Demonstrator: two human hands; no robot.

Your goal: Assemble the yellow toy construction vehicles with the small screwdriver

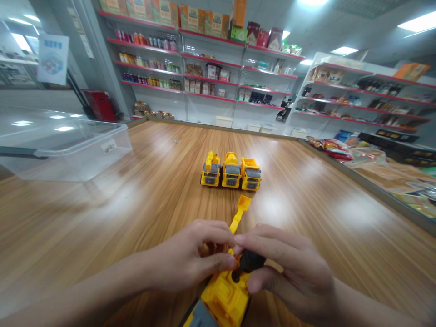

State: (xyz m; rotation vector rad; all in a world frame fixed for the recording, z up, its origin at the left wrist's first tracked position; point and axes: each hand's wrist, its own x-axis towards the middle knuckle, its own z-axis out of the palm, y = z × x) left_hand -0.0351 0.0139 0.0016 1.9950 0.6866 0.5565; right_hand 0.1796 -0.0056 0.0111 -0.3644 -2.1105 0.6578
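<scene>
A yellow toy excavator (225,295) lies low in the middle of the view, its long arm and bucket (241,208) pointing away over the wooden table (136,200). My left hand (190,259) pinches the toy's top from the left, fingers closed. My right hand (286,272) grips it from the right, thumb and fingers around a black wheel (251,261). Farther out, three yellow toy trucks (231,170) stand side by side in a row, facing me.
A clear plastic bin (64,145) sits on the table at the left. Store shelves (204,68) with packaged goods line the back wall and the right side. Bagged snacks (330,147) lie beyond the table's right edge.
</scene>
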